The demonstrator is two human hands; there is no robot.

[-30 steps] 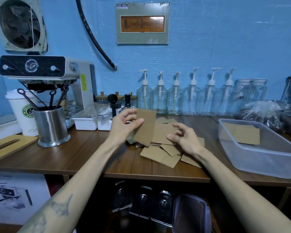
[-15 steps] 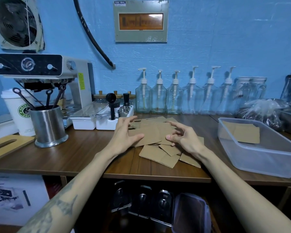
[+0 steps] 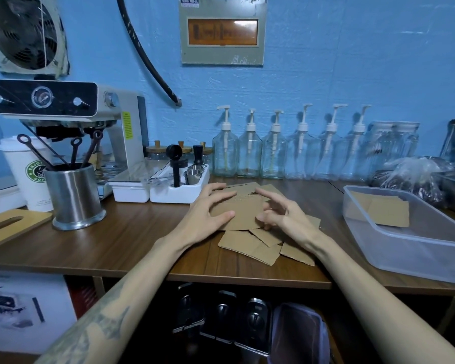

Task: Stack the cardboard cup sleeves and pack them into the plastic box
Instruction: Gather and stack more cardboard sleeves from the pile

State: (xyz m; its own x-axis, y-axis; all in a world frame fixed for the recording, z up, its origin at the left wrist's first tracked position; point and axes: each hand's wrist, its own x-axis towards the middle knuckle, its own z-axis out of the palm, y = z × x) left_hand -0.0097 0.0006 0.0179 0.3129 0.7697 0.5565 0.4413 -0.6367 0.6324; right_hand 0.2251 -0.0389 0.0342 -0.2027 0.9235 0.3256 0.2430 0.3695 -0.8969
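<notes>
Left hand (image 3: 204, 215): fingers spread, resting flat on the top sleeve (image 3: 241, 212); thumb on its near edge
Right hand (image 3: 286, 215): fingers loosely curled at that sleeve's right edge; grip unclear
Sleeve pile (image 3: 250, 244): scattered on table (image 3: 129, 237)
Plastic box (image 3: 415, 248): right of pile; sleeves inside

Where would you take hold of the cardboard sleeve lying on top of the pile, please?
Probably by its two short ends. The top sleeve lies flat on the pile, with the left hand and right hand already flanking it; pinching inward from both sides should lift it cleanly.
</notes>
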